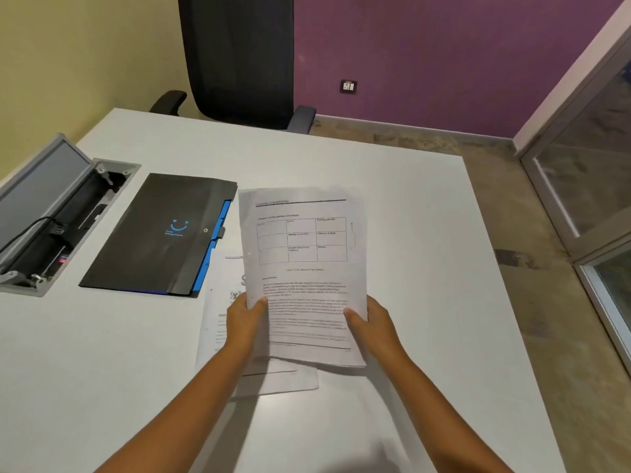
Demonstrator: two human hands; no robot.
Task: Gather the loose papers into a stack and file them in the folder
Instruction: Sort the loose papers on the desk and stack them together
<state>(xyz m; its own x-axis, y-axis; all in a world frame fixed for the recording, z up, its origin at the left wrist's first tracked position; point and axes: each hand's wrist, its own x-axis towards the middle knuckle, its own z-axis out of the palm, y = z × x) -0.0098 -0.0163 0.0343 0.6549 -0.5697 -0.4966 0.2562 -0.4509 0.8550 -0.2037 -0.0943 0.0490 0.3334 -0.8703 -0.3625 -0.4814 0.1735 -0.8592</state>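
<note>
A stack of printed papers [304, 261], its top sheet showing a table and text, is lifted above the white table [409, 233]. My left hand [244, 319] grips its lower left edge and my right hand [370, 322] its lower right edge, thumbs on top. Beneath the stack another sheet [218, 322] lies flat on the table, partly hidden by the stack and my left arm. A black folder [157, 233] with a blue smiley print and blue dividers lies closed to the left, its right edge close to the stack.
An open grey cable box [58, 216] with a plug and cord is sunk into the table at far left. A black office chair [239, 59] stands behind the far edge. The table's right edge drops to the floor near a glass partition [587, 186].
</note>
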